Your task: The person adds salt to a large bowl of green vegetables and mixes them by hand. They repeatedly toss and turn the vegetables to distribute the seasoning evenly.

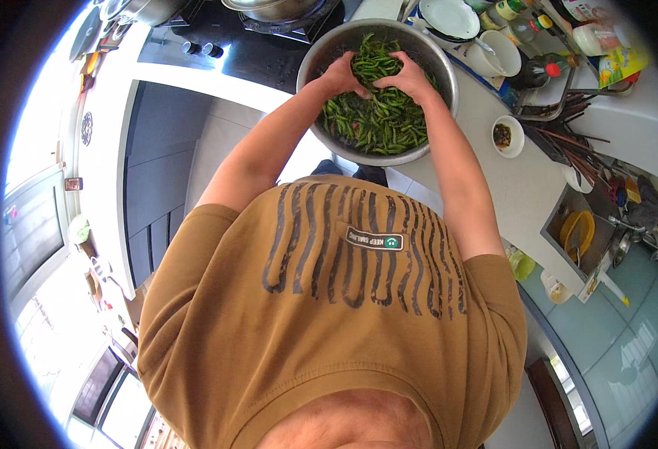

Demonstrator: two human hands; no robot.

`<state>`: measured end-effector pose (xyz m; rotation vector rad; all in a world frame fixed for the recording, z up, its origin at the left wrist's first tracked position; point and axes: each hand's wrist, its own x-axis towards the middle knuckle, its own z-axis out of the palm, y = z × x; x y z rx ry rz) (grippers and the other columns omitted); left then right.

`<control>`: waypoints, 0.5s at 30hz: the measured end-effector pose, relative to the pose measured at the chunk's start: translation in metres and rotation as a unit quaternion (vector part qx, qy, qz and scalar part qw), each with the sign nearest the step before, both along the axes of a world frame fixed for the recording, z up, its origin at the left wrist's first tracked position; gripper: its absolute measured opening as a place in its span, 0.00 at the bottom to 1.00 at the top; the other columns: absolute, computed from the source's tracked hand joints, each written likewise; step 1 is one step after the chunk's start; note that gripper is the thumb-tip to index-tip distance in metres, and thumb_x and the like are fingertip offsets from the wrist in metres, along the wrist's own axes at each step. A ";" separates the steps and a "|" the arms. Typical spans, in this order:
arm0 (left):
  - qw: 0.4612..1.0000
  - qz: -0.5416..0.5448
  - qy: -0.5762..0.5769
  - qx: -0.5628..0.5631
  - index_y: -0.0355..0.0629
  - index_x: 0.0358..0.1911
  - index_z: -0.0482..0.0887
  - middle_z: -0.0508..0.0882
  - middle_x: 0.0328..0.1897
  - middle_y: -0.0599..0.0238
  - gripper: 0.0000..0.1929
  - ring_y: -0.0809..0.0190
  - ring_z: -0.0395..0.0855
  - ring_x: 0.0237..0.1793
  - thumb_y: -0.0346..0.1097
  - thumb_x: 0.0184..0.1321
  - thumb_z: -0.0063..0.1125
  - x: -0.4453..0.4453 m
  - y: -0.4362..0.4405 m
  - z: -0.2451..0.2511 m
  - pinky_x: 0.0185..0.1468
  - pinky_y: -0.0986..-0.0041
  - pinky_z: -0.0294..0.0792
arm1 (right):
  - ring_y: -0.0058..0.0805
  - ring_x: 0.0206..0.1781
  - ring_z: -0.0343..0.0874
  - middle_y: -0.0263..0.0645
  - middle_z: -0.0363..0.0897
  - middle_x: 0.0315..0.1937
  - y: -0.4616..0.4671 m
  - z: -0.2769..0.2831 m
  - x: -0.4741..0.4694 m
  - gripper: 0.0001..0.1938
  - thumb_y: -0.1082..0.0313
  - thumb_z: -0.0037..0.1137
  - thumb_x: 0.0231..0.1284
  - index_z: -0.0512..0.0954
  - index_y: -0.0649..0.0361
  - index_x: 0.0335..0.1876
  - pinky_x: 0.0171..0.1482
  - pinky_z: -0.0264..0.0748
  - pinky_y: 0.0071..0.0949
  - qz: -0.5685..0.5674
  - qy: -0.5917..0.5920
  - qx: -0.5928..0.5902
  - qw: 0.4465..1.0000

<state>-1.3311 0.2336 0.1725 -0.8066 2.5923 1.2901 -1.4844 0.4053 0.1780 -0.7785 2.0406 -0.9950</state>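
Observation:
A large round metal basin stands at the top middle, partly filled with green pods that look like green chili peppers. My left hand reaches into the basin from the left, its fingers around the side of a heap of the peppers. On the heap's right side is my right hand, thumb pointing inward. Between the two hands the heap rises above the rest, pressed from both sides. Some fingertips are hidden among the peppers.
Left of the basin is a black gas hob with metal pots. At right are a white bowl, several bottles, a small bowl with dark food, chopsticks and a sink holding a yellow basket.

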 end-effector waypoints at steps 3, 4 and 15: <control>0.997 0.016 0.008 0.079 0.36 0.72 0.68 0.85 0.63 0.49 0.58 0.49 0.82 0.65 0.41 0.32 0.92 0.011 -0.001 0.006 0.72 0.60 0.72 | 0.39 0.60 0.85 0.47 0.84 0.60 0.006 0.026 0.004 0.44 0.53 0.84 0.38 0.76 0.57 0.67 0.60 0.81 0.41 -0.021 -0.028 0.005 0.999; 0.993 0.023 0.010 0.111 0.36 0.72 0.68 0.85 0.63 0.49 0.58 0.50 0.82 0.65 0.41 0.34 0.92 0.015 0.004 0.016 0.72 0.61 0.72 | 0.38 0.60 0.85 0.47 0.84 0.60 0.012 0.032 0.005 0.43 0.53 0.84 0.40 0.77 0.58 0.66 0.60 0.81 0.40 -0.025 -0.030 -0.006 0.999; 0.938 0.158 0.046 0.304 0.39 0.64 0.79 0.87 0.54 0.59 0.29 0.61 0.85 0.53 0.44 0.64 0.75 0.052 0.025 0.075 0.58 0.66 0.76 | 0.27 0.64 0.76 0.37 0.80 0.59 0.063 0.087 0.030 0.25 0.66 0.71 0.62 0.78 0.59 0.65 0.69 0.69 0.29 -0.066 -0.094 -0.139 0.984</control>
